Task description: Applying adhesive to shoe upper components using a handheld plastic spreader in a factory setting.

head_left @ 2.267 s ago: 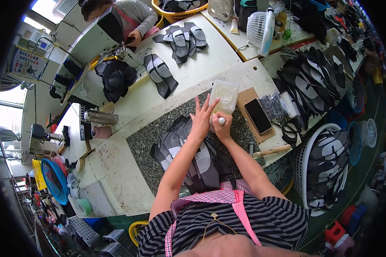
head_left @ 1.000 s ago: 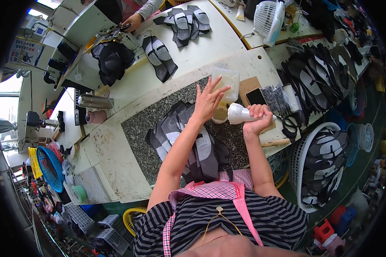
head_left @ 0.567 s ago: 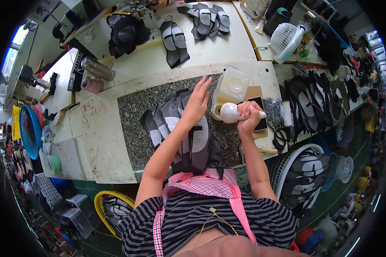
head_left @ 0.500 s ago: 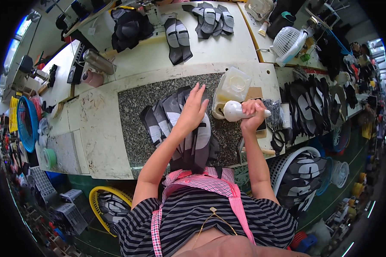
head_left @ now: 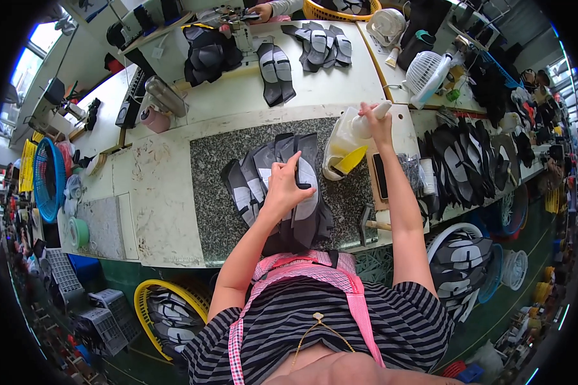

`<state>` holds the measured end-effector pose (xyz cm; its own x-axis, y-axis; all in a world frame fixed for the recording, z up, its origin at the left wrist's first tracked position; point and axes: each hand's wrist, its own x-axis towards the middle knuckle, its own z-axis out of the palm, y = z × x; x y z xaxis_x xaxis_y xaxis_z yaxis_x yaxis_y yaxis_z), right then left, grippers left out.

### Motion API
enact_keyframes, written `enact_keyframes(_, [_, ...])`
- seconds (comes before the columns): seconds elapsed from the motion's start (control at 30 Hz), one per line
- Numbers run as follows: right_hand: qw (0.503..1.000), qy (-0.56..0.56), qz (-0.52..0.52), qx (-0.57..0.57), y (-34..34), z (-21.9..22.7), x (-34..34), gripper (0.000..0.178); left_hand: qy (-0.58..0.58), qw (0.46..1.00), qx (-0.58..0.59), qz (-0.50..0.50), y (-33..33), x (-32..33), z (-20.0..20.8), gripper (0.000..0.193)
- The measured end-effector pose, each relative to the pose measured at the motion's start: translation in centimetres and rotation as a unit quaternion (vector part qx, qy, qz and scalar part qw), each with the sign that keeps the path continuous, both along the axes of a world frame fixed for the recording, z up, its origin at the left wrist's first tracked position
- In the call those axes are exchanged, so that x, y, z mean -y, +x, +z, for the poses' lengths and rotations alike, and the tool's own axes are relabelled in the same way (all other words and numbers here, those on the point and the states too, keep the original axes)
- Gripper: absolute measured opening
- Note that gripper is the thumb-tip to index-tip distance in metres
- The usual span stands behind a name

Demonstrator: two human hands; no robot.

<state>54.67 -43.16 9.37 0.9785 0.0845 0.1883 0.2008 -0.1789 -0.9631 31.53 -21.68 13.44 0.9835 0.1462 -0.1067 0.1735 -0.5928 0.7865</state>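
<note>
My left hand [head_left: 286, 189] is over the fanned stack of grey and black cut pieces [head_left: 307, 218] with pale panels, in front of me. Its thumb and index finger are spread apart, and nothing shows between them. My right hand [head_left: 377, 127] is closed round a white bottle-shaped thing [head_left: 384, 109] with a tapered end pointing up and right. The thing's wide end is at the translucent plastic container [head_left: 334, 149], partly hidden by its wall. A bright yellow flat patch [head_left: 351, 160] shows at the container's near side; I cannot tell what it is.
A speckled stone slab [head_left: 218, 218] lies under the stack. A hammer [head_left: 369, 224] and a dark phone-like slab [head_left: 380, 176] lie at right. More pieces [head_left: 276, 74] lie farther back. A yellow basket [head_left: 141, 314] stands below left. A co-worker's hand [head_left: 261, 11] is at a machine at the back.
My right hand has moved up and away with the white thing, to the container. The yellow patch has come into view. My left hand's fingers have bent and it sits lower over the stack.
</note>
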Motion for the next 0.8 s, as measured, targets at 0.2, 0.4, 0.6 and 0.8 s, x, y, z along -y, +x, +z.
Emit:
enact_keyframes(0.2, [0.948,-0.199,-0.19,0.158,-6.4,-0.8,2.9,0.057,-0.009,0.998,0.065,0.011,-1.6,0.4,1.0,0.095])
enact_keyframes(0.4, [0.986,-0.156,-0.054,-0.012,-12.5,-1.9,2.8,0.039,-0.482,0.868,-0.008,0.119,-3.4,-2.5,-1.4,0.089])
enact_keyframes(0.6, [0.96,-0.183,-0.197,0.073,-14.9,-0.7,0.7,0.026,-0.609,0.784,-0.078,0.09,-5.9,-3.8,0.1,0.066])
enact_keyframes(0.8, [0.937,-0.134,0.223,0.233,-22.0,2.4,-4.6,0.034,-0.642,0.763,-0.033,0.061,-8.2,-3.1,2.1,0.062])
